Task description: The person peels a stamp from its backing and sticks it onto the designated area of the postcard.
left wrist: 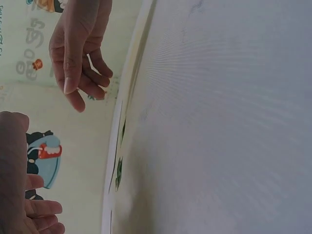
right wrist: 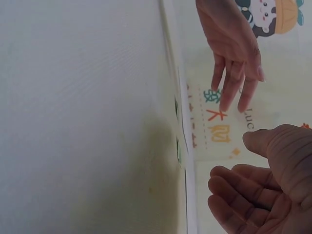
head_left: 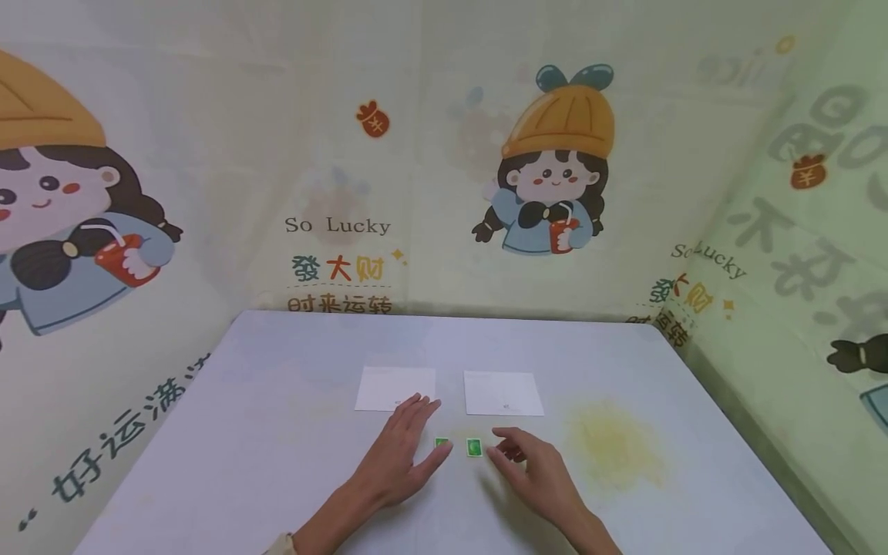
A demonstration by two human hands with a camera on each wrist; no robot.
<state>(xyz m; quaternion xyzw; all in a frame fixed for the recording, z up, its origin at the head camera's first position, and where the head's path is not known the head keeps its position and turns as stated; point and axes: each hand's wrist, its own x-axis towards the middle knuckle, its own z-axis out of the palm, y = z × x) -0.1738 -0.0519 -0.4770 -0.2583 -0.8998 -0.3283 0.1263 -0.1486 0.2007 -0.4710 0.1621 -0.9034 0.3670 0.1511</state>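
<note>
Two small green rectangles with pale borders lie side by side on the table. The left green rectangle (head_left: 441,442) is partly hidden by my left thumb; the right green rectangle (head_left: 474,448) shows whole. Above the table, my left hand (head_left: 398,462) stretches its fingers forward, with nothing in its grasp. Just right of the green pieces hovers my right hand (head_left: 537,470), its fingers loosely bent and holding nothing. Beyond the hands lie a left white paper (head_left: 395,385), overlapped by my left fingertips in the head view, and a right white paper (head_left: 503,391) with a tiny mark.
The white table (head_left: 277,401) has a yellowish stain (head_left: 617,443) on its right side. Printed cloth walls (head_left: 444,154) with cartoon figures and lettering stand behind the table and along both sides.
</note>
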